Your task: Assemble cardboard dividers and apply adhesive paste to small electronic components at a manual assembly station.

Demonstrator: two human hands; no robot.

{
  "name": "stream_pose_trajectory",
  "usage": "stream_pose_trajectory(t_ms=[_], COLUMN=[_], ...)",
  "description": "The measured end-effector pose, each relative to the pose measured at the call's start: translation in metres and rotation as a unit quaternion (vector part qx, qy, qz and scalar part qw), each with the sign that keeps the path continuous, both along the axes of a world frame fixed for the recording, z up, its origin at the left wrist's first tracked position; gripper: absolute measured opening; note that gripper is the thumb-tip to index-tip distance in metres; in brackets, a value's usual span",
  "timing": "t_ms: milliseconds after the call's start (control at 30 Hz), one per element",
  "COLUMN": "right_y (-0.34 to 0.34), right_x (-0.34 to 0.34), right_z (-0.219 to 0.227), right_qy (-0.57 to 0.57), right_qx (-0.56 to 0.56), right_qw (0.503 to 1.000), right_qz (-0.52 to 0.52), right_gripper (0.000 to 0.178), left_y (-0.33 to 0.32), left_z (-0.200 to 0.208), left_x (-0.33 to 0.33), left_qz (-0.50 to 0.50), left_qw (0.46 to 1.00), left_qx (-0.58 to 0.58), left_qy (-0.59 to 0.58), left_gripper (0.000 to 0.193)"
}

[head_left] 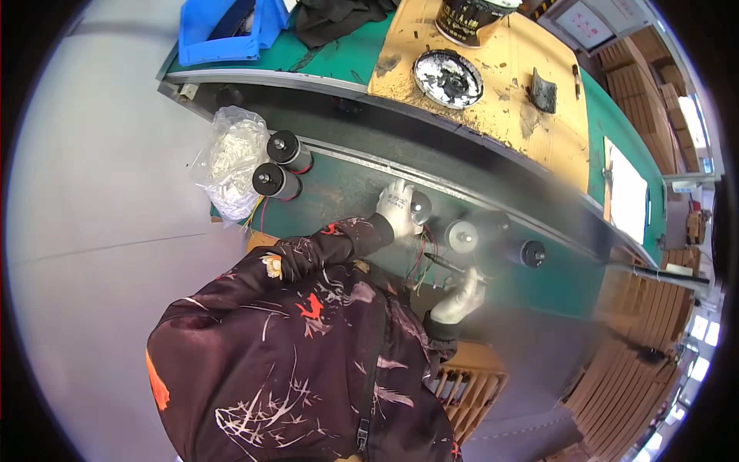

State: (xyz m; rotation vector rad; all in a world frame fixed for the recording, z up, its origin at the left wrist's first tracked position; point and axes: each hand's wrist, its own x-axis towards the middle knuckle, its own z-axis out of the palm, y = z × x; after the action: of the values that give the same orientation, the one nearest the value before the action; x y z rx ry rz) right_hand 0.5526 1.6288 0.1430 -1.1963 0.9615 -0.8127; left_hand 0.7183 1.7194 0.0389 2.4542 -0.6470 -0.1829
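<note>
My left hand (395, 209), in a white glove, is closed around the side of a small cylindrical motor (420, 206) standing on the green bench. Red, black and yellow-green wires (419, 266) trail from near that motor toward my body. My right hand (460, 299), also in a white glove, grips a slim dark pen-like tool (443, 262), whose exact kind is unclear. Its dark end points left, toward the wires. Just right of the held motor stands a cylinder with a pale top (462, 236). Farther right is a dark-topped motor (531, 253).
Two black-capped motors (291, 149) stand at the left beside a clear plastic bag (232, 158) of pale contents. A raised shelf beyond bears a blue bin (219, 54), a paint-smeared lid (449, 79) and a black bucket (469, 21). A slatted wooden crate (471, 385) sits below my right arm.
</note>
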Motion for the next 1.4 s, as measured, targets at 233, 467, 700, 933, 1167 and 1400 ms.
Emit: stream_pose_trajectory(t_ms=[233, 467, 700, 933, 1167, 1400], right_y=[-0.042, -0.070, -0.084, -0.094, -0.138, -0.146], right_x=[-0.031, -0.034, -0.026, -0.007, -0.007, 0.068], right_z=[-0.032, -0.035, -0.037, -0.017, -0.031, 0.040], right_qy=[-0.040, -0.004, -0.028, -0.082, -0.037, -0.079], right_qx=[0.027, 0.070, 0.061, 0.125, 0.066, -0.029], right_qw=[0.998, 0.991, 0.985, 0.960, 0.961, 0.922], right_qz=[0.051, 0.116, 0.161, 0.235, 0.267, 0.378], right_gripper=[0.028, 0.032, 0.025, 0.026, 0.019, 0.013], left_y=[0.042, 0.131, 0.107, 0.058, 0.112, 0.188], left_z=[0.014, 0.017, 0.041, -0.110, -0.131, -0.128], left_x=[0.021, 0.094, 0.100, 0.056, 0.017, -0.018], left_qz=[0.136, 0.132, 0.092, 0.019, 0.006, 0.396], left_qw=[0.988, 0.985, 0.969, 0.987, 0.964, 0.892], left_qx=[-0.072, 0.107, 0.227, 0.104, 0.247, 0.194], left_qy=[-0.011, -0.032, -0.033, -0.123, -0.099, 0.103], left_gripper=[0.084, 0.079, 0.070, 0.049, 0.042, 0.064])
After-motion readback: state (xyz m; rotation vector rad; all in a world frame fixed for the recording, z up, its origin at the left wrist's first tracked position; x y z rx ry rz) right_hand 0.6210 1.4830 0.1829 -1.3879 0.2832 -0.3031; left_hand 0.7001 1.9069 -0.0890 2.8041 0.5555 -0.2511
